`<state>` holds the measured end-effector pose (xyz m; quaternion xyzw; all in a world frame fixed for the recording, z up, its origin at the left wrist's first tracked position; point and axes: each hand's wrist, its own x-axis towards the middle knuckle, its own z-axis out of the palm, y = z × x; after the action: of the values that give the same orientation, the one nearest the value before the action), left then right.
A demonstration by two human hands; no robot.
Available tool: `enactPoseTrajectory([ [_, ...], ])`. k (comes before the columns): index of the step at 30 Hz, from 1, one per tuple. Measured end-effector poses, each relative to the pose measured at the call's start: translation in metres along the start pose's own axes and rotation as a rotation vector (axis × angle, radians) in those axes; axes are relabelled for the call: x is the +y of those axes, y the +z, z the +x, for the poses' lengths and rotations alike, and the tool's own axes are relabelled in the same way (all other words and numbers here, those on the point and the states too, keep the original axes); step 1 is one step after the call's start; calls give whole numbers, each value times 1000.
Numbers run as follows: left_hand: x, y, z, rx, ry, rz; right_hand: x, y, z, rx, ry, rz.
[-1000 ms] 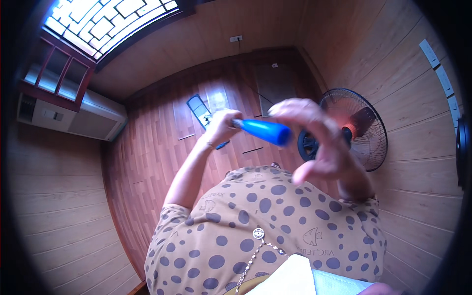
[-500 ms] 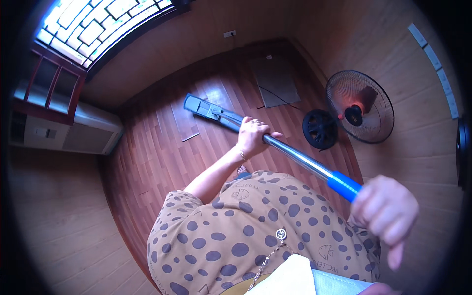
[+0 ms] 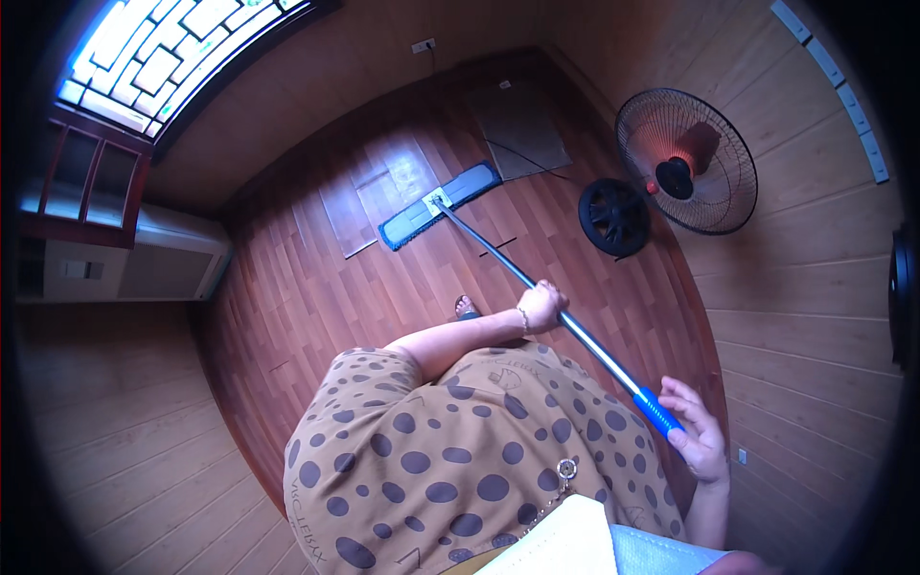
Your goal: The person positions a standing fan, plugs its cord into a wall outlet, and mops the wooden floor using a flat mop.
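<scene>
A flat mop has a long blue-grey pad (image 3: pixel 470 183) lying on the wooden floor ahead of me. Its silver pole (image 3: pixel 594 347) slants back toward my lower right. My left hand (image 3: pixel 542 307) is closed around the middle of this pole, with a bracelet on the wrist. At the upper end is a blue grip (image 3: pixel 657 412). My right hand (image 3: pixel 700 433) holds that end loosely, its thumb against the tip and its fingers partly spread beside the grip.
To the right, a fan with a wire cage (image 3: pixel 686 161) stands beside a round black base (image 3: pixel 614 218). A dark flat panel (image 3: pixel 522 134) and a thin cable lie on the far floor. A white air-conditioner-like unit (image 3: pixel 172 259) is at the left. My sandalled foot (image 3: pixel 467 307) shows below the mop.
The mop head has come down onto the floor, turned to slant the other way and moved right. My left hand shifted right and lower; my right hand moved left and loosened its fingers.
</scene>
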<state>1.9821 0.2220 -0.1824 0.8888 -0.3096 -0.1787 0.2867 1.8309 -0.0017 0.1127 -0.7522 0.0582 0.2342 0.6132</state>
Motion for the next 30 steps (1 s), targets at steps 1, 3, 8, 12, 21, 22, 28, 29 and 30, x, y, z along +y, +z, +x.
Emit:
enactPoseTrajectory([
  [1, 15, 5, 2, -165, -29, 75, 14, 6, -14, 95, 249, 342],
  [3, 32, 18, 2, -379, -44, 85, 48, -2, -29, 21, 469, 564],
  [8, 33, 22, 1, -538, -54, 101, 73, 4, -18, -16, 634, 783],
  [12, 13, 3, 7, -555, -40, 63, 66, 14, 3, 25, 673, 816],
  [21, -193, -90, 77, -193, 34, 139, 30, 79, 216, -82, 519, 483],
  [22, -219, -106, 88, -165, -21, 125, 18, 87, 248, -93, 526, 483],
  [28, -372, -195, 139, -108, -23, 186, -42, 149, 404, -110, 644, 777],
  [29, -391, -205, 142, -122, -40, 236, -40, 162, 423, -116, 622, 788],
  [30, -409, -215, 144, -138, -62, 250, -42, 173, 441, -121, 633, 819],
])
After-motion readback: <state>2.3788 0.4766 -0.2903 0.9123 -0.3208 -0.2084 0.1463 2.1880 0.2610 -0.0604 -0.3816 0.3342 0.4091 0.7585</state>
